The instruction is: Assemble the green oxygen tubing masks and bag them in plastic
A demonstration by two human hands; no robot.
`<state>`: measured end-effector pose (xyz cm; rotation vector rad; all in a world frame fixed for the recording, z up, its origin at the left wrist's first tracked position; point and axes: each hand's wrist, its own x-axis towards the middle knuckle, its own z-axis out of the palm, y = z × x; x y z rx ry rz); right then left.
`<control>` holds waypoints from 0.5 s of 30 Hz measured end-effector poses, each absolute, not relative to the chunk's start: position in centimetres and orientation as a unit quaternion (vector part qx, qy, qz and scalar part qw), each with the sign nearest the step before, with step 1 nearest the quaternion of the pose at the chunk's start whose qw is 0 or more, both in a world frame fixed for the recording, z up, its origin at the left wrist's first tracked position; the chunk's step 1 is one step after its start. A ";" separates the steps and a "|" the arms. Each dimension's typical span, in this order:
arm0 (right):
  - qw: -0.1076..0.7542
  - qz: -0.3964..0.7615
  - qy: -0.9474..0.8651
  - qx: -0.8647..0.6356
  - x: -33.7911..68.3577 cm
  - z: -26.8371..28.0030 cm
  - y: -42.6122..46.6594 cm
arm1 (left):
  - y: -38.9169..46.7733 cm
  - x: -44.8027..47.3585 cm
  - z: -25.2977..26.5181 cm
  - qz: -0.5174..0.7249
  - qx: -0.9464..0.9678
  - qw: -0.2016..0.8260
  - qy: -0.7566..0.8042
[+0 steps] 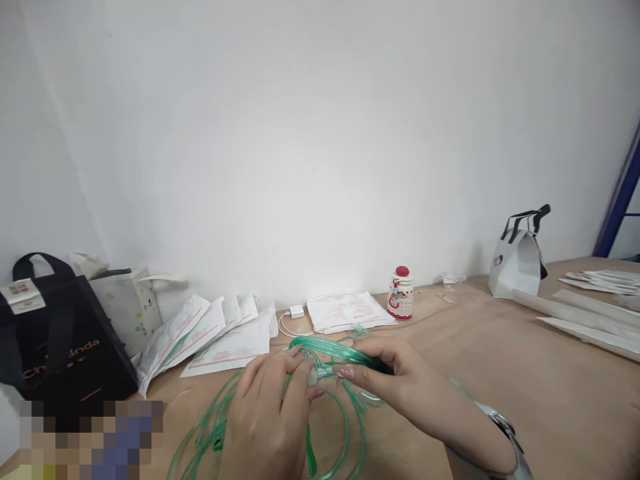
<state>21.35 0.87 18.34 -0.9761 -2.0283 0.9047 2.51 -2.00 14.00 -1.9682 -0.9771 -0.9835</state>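
Observation:
A coiled bundle of green plastic tubing (333,348) is in my right hand (395,373), the thumb below it and the fingers curled over its right end. My left hand (273,403) closes on a clear plastic connector (316,375) at the left end of the bundle, with several fingertips pressed near it. The right thumb tip meets the connector's narrow pale end. More loops of green tubing (200,433) spread on the brown table below and left of my left hand. A flat green strap (311,453) hangs beneath the hands.
Several white printed packets (220,340) lie at the left, beside a black paper bag (65,347). Behind the hands are a stack of packets (345,312), a white charger (297,311) and a red-capped bottle (401,297). At right stand a white bag (515,263) and flat white packages (595,333).

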 end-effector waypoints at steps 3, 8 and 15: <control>0.356 0.336 -0.783 -0.383 20.6 18.7 0.4 | -1.9 2.6 13.7 -0.384 -0.760 0.361 -0.380; 0.350 0.324 -0.786 -0.393 20.3 18.5 0.6 | -1.2 3.0 13.5 -0.406 -0.757 0.336 -0.386; 0.334 0.321 -0.801 -0.379 20.7 18.3 1.2 | -0.7 3.2 12.9 -0.431 -0.762 0.301 -0.378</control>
